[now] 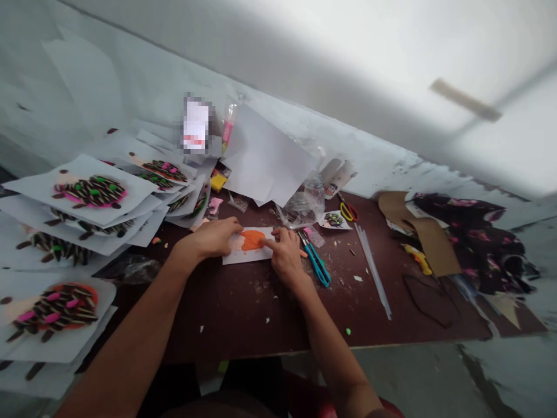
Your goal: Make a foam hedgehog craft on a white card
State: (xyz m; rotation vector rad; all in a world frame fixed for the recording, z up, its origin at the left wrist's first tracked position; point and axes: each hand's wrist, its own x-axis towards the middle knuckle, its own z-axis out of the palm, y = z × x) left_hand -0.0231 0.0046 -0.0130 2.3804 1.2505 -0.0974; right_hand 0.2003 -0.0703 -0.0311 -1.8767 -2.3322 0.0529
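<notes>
Partly, both hands (215,237) (287,255) hide the card (248,257); I cannot tell if either grip clamps.

On maroon table (235,316): white card (248,258), teal-handled tool (312,255), 1 green blob (348,331).

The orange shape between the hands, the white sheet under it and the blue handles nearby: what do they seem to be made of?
Orange shape: possibly modelling clay; it looks matte and evenly coloured, but felt can't be ruled out.
White sheet: likely paper or thin card, being matte, flat and straight-edged.
Blue handles: probably smooth plastic, judging by their solid, even colour.
</notes>
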